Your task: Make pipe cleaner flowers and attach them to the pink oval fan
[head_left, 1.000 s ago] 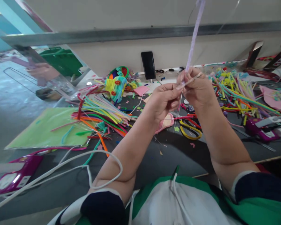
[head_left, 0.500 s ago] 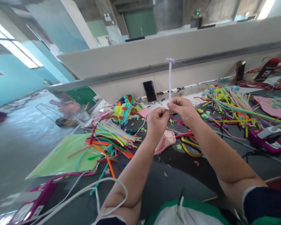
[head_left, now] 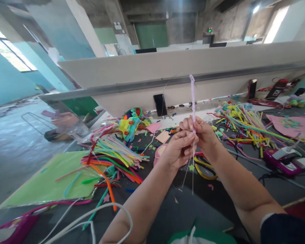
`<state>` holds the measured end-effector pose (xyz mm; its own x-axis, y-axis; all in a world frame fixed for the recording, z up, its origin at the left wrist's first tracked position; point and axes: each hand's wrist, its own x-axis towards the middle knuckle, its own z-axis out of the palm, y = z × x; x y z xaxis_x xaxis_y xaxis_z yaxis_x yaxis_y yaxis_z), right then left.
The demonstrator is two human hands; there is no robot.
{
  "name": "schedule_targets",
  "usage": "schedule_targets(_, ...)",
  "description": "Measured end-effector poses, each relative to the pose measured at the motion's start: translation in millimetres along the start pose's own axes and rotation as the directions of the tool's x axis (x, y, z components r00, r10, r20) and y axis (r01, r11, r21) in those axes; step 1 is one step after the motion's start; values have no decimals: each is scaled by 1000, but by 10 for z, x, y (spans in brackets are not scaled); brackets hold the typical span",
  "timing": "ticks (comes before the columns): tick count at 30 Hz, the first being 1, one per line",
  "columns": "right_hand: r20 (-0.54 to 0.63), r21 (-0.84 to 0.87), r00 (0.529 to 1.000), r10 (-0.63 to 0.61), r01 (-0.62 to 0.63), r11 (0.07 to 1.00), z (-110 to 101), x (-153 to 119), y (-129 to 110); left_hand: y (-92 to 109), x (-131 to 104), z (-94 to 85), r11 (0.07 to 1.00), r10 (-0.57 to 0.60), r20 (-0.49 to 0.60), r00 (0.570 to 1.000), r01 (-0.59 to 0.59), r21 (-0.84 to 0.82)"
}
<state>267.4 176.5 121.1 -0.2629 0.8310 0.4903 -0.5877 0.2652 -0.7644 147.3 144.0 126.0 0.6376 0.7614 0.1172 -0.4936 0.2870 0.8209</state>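
Note:
Between my two hands stands a lilac pipe cleaner (head_left: 192, 96), upright, with a small bent tip at its top. My right hand (head_left: 202, 130) pinches it near its lower end, thumb in front. Just below and left, my left hand (head_left: 180, 145) is closed on the bottom of the same stem, its fingers touching my right hand. Two thin bare wires (head_left: 192, 176) hang down below the fingers. Behind my left wrist, a pink padded piece (head_left: 159, 153) lies partly hidden on the dark table.
A bundle of coloured pipe cleaners (head_left: 117, 149) lies left, by a green sheet (head_left: 51, 176). More pipe cleaners (head_left: 249, 118) are piled right, near a purple power strip (head_left: 282, 162). A phone (head_left: 160, 105) leans on the partition. A white cable (head_left: 112, 206) loops by my left forearm.
The lilac pipe cleaner has turned, so its crosswise top now looks narrow. My hands have come closer together and lower, and the two bare wires now show below them.

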Motion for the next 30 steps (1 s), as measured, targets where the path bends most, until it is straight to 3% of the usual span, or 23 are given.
schedule_targets(3,-63,-112,992,112,-118,987,-96,36,24,8,44,-57,984,120,-143,982,-98,151)
schedule_targets(5,-162,-336,966,203,-247,909,-236,72,27,46,99,-186,902,271,-252,929,-153,404)
schedule_targets(6,-217,-485,948,234,-313,816,-312,90,23,69,126,-263,814,361,-277,890,-156,560)
schedule_targets(8,-298,-770,917,266,-396,500,-432,114,-4,110,166,-400,563,532,-254,808,-113,818)
schedule_targets(9,-327,-839,909,256,-405,364,-460,116,-30,124,176,-450,412,610,-203,766,-87,907)
schedule_targets(10,-331,-869,909,254,-398,295,-461,110,-65,132,181,-485,263,670,-139,729,-59,963)
schedule_targets(11,-321,-871,912,254,-390,299,-438,95,-107,136,183,-507,128,709,-69,702,-32,991)
schedule_targets(12,-295,-853,918,267,-378,359,-395,73,-153,137,181,-521,21,729,-11,685,-6,1000)
schedule_targets(14,-163,-765,914,371,-354,537,-284,12,-247,140,178,-542,-97,738,44,674,41,994)
schedule_targets(15,-28,-706,885,465,-347,617,-232,-21,-287,147,177,-557,-112,739,41,672,62,992)
schedule_targets(16,149,-643,823,548,-341,686,-190,-54,-319,158,176,-576,-110,744,27,668,82,991)
schedule_targets(17,316,-565,755,574,-337,753,-158,-83,-338,174,175,-597,-99,752,9,659,99,990)
schedule_targets(18,434,-472,718,544,-333,816,-135,-104,-344,190,173,-615,-89,763,-5,646,113,990)
schedule_targets(19,479,-373,736,478,-323,870,-117,-116,-336,204,169,-626,-87,773,-10,635,121,989)
schedule_targets(20,441,-288,802,403,-299,910,-100,-116,-315,212,163,-627,-95,780,-3,626,123,988)
schedule_targets(21,326,-245,884,334,-262,933,-83,-107,-284,211,155,-615,-117,783,17,622,120,986)
schedule_targets(22,164,-266,948,273,-224,937,-65,-88,-245,199,146,-589,-148,778,45,627,113,982)
schedule_targets(23,-3,-349,976,217,-204,915,-48,-64,-204,177,136,-552,-183,763,75,642,103,978)
schedule_targets(25,-242,-583,966,90,-219,783,-20,-9,-129,109,117,-459,-242,720,125,683,78,967)
schedule_targets(26,-297,-677,954,31,-234,698,-12,15,-102,69,108,-413,-263,698,140,702,69,962)
schedule_targets(30,-308,-876,943,-122,-231,424,-3,58,-89,-56,98,-298,-305,655,189,731,28,952)
